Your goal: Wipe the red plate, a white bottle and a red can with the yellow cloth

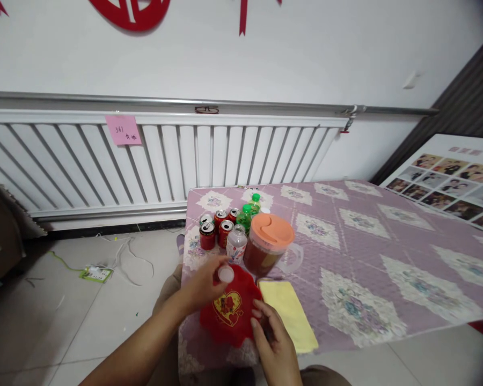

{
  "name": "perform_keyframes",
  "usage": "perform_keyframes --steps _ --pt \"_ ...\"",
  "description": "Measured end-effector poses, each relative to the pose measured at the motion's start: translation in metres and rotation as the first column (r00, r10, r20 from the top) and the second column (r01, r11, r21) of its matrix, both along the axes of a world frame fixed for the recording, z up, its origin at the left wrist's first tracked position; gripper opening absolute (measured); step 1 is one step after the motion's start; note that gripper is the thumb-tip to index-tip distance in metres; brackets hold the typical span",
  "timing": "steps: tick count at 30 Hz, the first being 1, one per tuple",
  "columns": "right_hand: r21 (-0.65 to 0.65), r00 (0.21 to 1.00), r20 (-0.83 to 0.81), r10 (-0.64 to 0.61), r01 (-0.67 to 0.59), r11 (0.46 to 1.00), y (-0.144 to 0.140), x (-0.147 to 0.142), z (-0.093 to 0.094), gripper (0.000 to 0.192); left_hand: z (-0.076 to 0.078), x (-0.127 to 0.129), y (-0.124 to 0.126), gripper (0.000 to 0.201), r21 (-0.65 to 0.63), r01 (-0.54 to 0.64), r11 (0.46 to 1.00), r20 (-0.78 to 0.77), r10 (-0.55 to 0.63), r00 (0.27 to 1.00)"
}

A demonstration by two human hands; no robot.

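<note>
My left hand pinches a small whitish round cap over a red scalloped tray with a gold heart design. At the tray's right edge is my right hand, thumb and fingers closed on the rim. Just beyond the tray stands a clear bottle with a printed label, its mouth uncovered. A large pitcher of brown liquid with an orange lid is to its right. Beside the tray lies a yellow cloth.
Several opened drink cans and two green-capped bottles are grouped behind the tray. A quilted floral cover spreads over the surface. Behind it runs a white radiator. A photo board leans at right; cables lie on the floor.
</note>
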State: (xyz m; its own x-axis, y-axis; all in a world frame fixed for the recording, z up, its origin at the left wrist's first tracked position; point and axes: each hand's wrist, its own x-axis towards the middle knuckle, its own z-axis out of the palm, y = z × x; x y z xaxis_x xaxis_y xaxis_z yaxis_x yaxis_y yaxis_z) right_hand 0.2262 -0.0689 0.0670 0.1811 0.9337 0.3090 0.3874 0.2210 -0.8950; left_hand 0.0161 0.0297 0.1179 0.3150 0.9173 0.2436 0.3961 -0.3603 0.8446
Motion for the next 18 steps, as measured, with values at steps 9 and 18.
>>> perform_keyframes --steps 9,18 --pt "-0.102 0.991 0.121 0.051 -0.039 0.994 0.024 -0.014 0.020 0.027 0.011 0.036 -0.052 0.078 -0.083 0.246 0.966 -0.338 -0.259 0.905" --pt "-0.215 0.994 -0.093 0.052 -0.071 0.974 0.024 -0.015 0.006 0.043 0.002 0.034 -0.053 0.069 -0.068 0.204 0.977 -0.226 -0.214 0.950"
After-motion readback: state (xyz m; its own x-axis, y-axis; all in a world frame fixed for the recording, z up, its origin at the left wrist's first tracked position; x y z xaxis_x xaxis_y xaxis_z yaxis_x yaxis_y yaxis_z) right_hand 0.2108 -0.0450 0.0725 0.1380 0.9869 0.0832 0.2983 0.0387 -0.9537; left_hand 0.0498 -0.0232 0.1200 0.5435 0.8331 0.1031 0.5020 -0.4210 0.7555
